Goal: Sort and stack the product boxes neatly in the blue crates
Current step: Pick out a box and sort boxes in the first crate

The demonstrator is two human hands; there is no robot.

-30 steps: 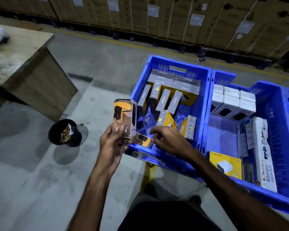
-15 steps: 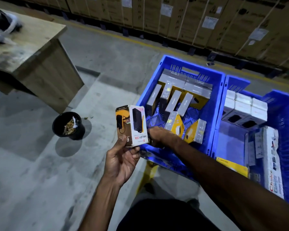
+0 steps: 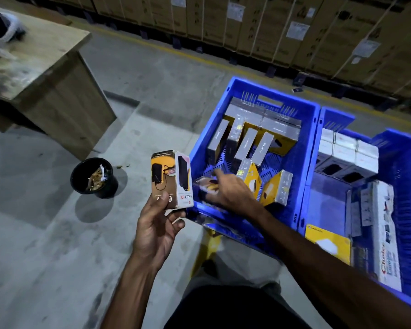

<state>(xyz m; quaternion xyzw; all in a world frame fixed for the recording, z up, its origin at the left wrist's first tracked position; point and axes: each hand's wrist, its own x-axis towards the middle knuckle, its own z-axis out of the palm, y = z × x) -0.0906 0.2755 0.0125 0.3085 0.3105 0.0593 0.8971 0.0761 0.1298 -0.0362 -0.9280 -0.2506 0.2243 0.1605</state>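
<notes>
My left hand (image 3: 158, 227) holds a power bank box (image 3: 171, 179), orange and white, upright just left of the left blue crate (image 3: 305, 148). My right hand (image 3: 230, 192) reaches into that crate's near left corner and grips a small blurred orange box (image 3: 205, 185). Several grey and yellow boxes (image 3: 261, 129) stand in rows at the crate's far end. Two yellow boxes (image 3: 274, 188) lean loose just right of my right hand. The right blue crate (image 3: 403, 162) holds white boxes (image 3: 347, 153), a flat yellow box (image 3: 328, 243) and a long white box (image 3: 384, 236).
A black bucket (image 3: 93, 175) with scraps sits on the concrete floor to the left. A wooden table (image 3: 48, 74) stands at far left. Stacked cardboard cartons (image 3: 271, 24) line the back wall behind a yellow floor line.
My right hand has moved deeper into the left crate and taken hold of the small orange box at the near corner. The left hand has turned the power bank box to show its white side.
</notes>
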